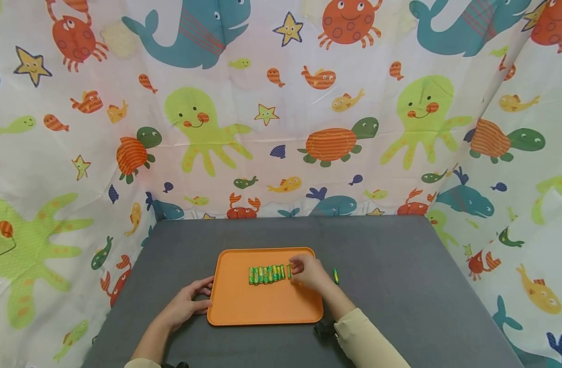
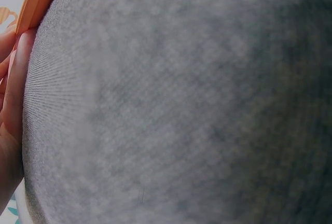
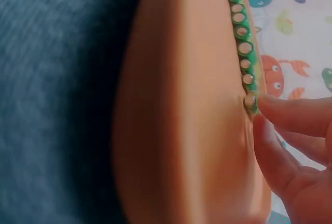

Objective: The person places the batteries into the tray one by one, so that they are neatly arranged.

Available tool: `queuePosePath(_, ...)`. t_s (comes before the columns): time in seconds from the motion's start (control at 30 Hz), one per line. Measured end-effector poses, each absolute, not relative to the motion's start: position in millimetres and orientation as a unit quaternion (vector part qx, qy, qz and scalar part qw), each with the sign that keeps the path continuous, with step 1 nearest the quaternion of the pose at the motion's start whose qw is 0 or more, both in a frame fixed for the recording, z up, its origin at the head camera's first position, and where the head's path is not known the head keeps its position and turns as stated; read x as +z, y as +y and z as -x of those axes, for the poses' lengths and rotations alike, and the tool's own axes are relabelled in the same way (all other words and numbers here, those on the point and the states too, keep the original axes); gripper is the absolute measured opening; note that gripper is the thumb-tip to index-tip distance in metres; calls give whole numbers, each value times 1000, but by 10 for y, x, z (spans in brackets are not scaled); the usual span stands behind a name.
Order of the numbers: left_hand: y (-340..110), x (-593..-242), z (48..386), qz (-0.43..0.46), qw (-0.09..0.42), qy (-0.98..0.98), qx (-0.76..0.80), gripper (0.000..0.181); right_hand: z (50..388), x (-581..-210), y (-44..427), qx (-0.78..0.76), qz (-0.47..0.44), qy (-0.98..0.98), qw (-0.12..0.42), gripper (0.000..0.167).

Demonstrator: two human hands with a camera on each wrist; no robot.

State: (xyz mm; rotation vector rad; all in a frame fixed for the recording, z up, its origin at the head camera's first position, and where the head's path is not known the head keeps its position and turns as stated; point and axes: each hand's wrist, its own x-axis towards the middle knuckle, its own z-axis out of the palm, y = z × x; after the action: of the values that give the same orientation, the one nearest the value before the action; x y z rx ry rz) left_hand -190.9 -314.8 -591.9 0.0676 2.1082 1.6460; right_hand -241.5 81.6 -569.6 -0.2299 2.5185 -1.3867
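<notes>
An orange tray [image 1: 258, 309] holds a row of several green batteries [image 1: 265, 275] standing side by side. My right hand [image 1: 308, 273] is over the tray's right half, thumb and fingertips pinching a green battery [image 1: 289, 271] just right of the row. In the right wrist view, that battery's [image 3: 251, 101] flat metal end shows at my fingertips. Along the tray's left edge, my left hand [image 1: 184, 304] rests with relaxed fingers and thumb touching the rim. Only part of this hand [image 2: 13, 110] shows in the left wrist view, against the tray's corner [image 2: 37, 1].
One more green battery [image 1: 335, 276] lies on the grey table [image 1: 391, 306], just right of the tray beyond my right forearm. A curtain [image 1: 262, 133] with printed sea animals hangs behind the table and along both sides.
</notes>
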Motion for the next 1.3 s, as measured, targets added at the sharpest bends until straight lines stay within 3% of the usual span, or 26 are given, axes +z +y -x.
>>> queuePosePath(0.23, -3153, -5909, 1907, -33, 235, 761, 604, 74, 2387, -5709, 815, -469, 66, 871, 135, 52)
queuePosePath(0.47, -3167, -5914, 1924, -19, 236, 765, 599, 73, 2380, -5633, 931, -465, 66, 877, 104, 51)
queuePosePath(1.0, -3144, -5875, 1905, -24, 236, 765, 598, 73, 2210, -5492, 1505, -474, 33, 876, 77, 54)
queuePosePath(1.3, -3150, -5910, 1916, -18, 233, 765, 600, 73, 2192, -5581, 1836, -428, 24, 900, 84, 66)
